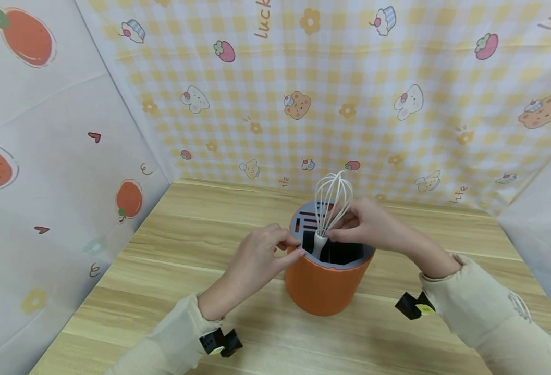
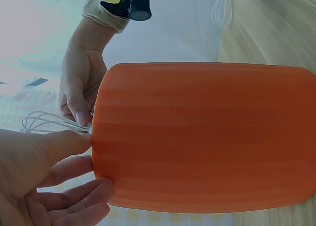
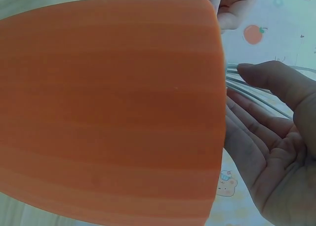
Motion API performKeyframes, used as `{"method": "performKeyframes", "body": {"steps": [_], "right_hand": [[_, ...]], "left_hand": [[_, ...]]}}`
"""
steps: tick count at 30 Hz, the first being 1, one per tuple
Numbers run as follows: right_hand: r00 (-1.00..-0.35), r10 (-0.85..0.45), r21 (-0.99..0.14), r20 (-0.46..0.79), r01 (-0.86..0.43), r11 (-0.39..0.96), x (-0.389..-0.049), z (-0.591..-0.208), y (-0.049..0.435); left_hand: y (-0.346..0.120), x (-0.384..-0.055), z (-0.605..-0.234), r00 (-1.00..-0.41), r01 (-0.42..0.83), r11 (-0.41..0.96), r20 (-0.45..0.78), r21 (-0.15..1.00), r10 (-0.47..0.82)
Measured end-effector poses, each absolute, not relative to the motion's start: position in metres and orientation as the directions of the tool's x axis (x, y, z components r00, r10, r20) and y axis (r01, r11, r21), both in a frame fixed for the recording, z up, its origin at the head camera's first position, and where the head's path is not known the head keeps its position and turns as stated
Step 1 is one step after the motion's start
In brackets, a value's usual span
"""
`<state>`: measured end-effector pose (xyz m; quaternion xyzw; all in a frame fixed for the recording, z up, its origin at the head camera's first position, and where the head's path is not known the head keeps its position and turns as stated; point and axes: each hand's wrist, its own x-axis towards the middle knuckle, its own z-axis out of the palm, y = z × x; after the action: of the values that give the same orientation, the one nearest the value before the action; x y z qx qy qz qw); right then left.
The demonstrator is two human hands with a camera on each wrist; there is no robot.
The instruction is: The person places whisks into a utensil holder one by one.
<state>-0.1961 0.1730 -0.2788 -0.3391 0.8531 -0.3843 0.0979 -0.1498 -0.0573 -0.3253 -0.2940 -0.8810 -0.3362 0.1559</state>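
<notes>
An orange cylindrical utensil holder [image 1: 324, 289] stands upright on the wood-grain table. Its grey top has a slotted part at the back and a dark opening at the front. In that opening sits a balloon whisk [image 1: 320, 240], wires up; the lower end of its handle is hidden inside. My right hand [image 1: 374, 225] pinches the whisk where wires and handle meet, with some fingers hidden behind it. At the holder's left front rim, the thumb and fingertips of my left hand [image 1: 262, 254] rest on the edge. The holder's orange wall [image 2: 202, 137] fills much of both wrist views.
Behind the holder hangs a yellow checked cloth [image 1: 266, 125] with cartoon prints, close to the table's back edge. A white cloth [image 1: 69, 198] printed with fruit borders the left side. Another bundle of whisk-like wires [image 1: 520, 306] shows beside the right sleeve.
</notes>
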Motion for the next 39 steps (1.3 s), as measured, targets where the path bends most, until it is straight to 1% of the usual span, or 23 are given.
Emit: {"method": "performKeyframes", "body": {"steps": [8,14,20,25,39], "right_hand": [[-0.771,-0.636,-0.733,0.032,-0.45,0.509,-0.1939,-0.2798,0.1718],[-0.751,-0.66,-0.73,0.022,-0.463,0.503,-0.1932,-0.2796,0.1717],[-0.733,-0.68,-0.702,0.004,-0.487,0.52,-0.1932,-0.2809,0.1719],[-0.715,-0.699,-0.699,0.011,-0.505,0.507,-0.1933,-0.281,0.1712],[-0.728,-0.685,-0.712,-0.028,-0.467,0.525,-0.1955,-0.2756,0.1726]], "left_hand": [[-0.0571,-0.1499,-0.3258,-0.769,0.633,0.598,0.489,0.491,0.412],[-0.0567,-0.1502,-0.3258,-0.764,0.638,0.597,0.497,0.487,0.412],[-0.0566,-0.1508,-0.3268,-0.771,0.631,0.599,0.49,0.493,0.408],[-0.0563,-0.1511,-0.3263,-0.774,0.627,0.598,0.485,0.5,0.407],[-0.0559,-0.1498,-0.3242,-0.772,0.631,0.588,0.489,0.506,0.407]]}}
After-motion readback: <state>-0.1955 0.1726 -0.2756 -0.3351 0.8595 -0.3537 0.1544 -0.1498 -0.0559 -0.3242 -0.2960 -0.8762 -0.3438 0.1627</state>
